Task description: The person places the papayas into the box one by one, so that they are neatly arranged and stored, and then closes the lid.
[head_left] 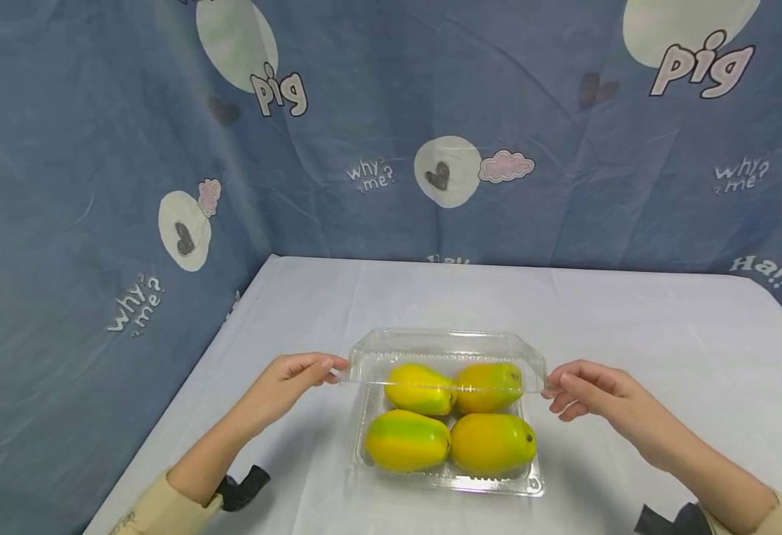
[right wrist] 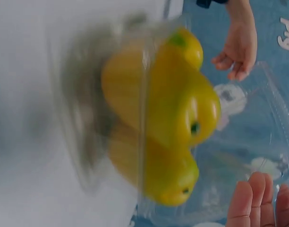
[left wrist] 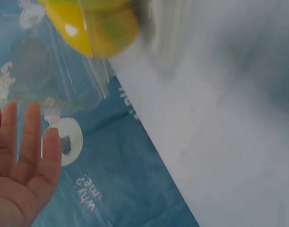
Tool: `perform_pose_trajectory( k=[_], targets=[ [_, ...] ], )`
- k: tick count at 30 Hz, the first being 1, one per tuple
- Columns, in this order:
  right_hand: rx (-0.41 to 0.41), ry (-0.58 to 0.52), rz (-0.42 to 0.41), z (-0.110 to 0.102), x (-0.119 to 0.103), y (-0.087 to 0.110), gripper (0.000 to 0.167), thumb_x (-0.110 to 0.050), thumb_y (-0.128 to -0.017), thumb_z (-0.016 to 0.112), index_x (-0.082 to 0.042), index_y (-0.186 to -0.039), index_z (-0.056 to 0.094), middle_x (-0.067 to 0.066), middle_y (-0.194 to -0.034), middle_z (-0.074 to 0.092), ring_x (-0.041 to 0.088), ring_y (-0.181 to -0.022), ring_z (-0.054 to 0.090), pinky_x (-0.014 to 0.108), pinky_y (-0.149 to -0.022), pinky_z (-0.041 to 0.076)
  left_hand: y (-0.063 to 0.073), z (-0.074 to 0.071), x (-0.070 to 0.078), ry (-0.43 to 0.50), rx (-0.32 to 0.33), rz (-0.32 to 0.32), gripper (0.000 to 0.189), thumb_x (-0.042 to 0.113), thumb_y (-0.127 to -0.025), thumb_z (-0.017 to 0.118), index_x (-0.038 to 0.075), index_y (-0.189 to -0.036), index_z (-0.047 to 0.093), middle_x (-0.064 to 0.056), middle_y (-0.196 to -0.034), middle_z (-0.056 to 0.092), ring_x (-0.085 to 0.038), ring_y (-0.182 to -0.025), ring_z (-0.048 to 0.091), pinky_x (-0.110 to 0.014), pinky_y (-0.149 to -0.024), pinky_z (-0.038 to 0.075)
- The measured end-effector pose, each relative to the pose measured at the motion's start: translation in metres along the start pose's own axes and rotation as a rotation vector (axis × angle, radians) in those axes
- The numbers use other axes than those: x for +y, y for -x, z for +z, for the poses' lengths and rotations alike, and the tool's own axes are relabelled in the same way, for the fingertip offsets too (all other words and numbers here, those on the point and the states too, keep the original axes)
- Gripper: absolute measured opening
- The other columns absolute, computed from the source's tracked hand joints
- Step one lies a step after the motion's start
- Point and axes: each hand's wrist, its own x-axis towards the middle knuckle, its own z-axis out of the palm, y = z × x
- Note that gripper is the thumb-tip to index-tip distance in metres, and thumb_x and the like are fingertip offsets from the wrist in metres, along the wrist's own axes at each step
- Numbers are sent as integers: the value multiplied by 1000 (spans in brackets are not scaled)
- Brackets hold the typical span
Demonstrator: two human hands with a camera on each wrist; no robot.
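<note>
A clear plastic clamshell box holds several yellow-green, mango-like fruits. Its hinged lid is raised and tilted over the back of the box, overlapping the rear fruits in the head view. My left hand has its fingertips at the lid's left edge; the left wrist view shows these fingers straight. On the opposite side, my right hand touches the lid's right corner. In the right wrist view its fingers extend straight beside the clear plastic.
The box sits on a table with a white cloth. Blue printed fabric hangs behind and to the left. Dark straps are around both wrists, near the beige sleeves.
</note>
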Motion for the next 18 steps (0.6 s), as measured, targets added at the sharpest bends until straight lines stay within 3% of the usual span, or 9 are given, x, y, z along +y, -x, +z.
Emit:
perform_pose_trajectory(
  k=[3, 8, 13, 18],
  targets=[
    [-28, -21, 38, 7, 5, 10, 26, -14, -98, 38, 5, -108, 54, -5, -95, 64, 16, -82, 62, 28, -72, 51, 10, 7, 1, -19, 5, 3, 33, 24, -97, 45, 2, -117, 61, -12, -117, 62, -22, -97, 60, -40, -89, 46],
    [-51, -72, 134, 19, 10, 21, 24, -17, -98, 41, 2, -102, 55, -2, -94, 64, 17, -82, 61, 28, -73, 50, 23, 19, -2, -19, 8, -67, 36, 28, -92, 53, 4, -118, 61, -12, -118, 61, -28, -108, 57, -32, -85, 49],
    [-94, -143, 146, 31, 20, 28, 23, -14, -97, 42, 5, -98, 54, -3, -90, 64, 14, -80, 61, 27, -72, 50, 34, 29, -11, -2, -16, -135, 39, 29, -89, 58, 7, -121, 60, -12, -121, 60, -18, -98, 61, -24, -76, 50],
    [-112, -209, 192, 40, 30, 32, 25, -14, -96, 44, 9, -97, 51, -1, -86, 64, 12, -75, 60, 28, -69, 51, 38, 36, -17, 12, -61, -128, 46, 25, -86, 63, 5, -127, 54, -14, -126, 56, -19, -99, 60, -22, -75, 48]
  ],
)
